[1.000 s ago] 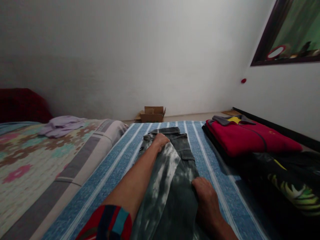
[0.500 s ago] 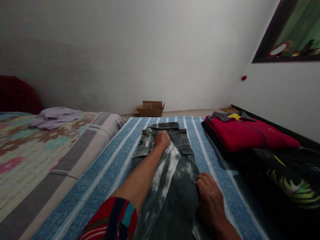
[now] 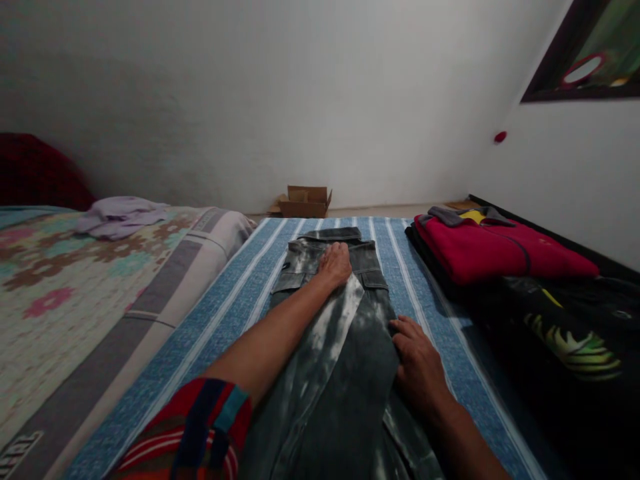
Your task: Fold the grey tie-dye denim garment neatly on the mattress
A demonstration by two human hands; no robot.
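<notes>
Grey tie-dyed denim trousers (image 3: 345, 360) with pocket flaps lie lengthwise on the blue striped bedding, waistband at the far end. One leg is folded diagonally over the other, and their near ends run out of view. My left hand (image 3: 336, 264) reaches across them, its fingers curled down on the fabric just below the waistband. At the right edge of the trousers, my right hand (image 3: 417, 357) has bent fingers gripping the side of the leg. Its thumb is mostly hidden.
Right of the trousers, a folded red garment (image 3: 500, 250) with a grey collar lies on dark clothes (image 3: 500, 347). On the left, a flowered bed cover (image 3: 100, 287) carries a crumpled lilac cloth (image 3: 123, 217). A cardboard box (image 3: 304, 202) stands by the far wall.
The view has tilted slightly downward. My left hand has shifted a little right on the trousers, and my right hand has moved slightly farther forward along their edge.
</notes>
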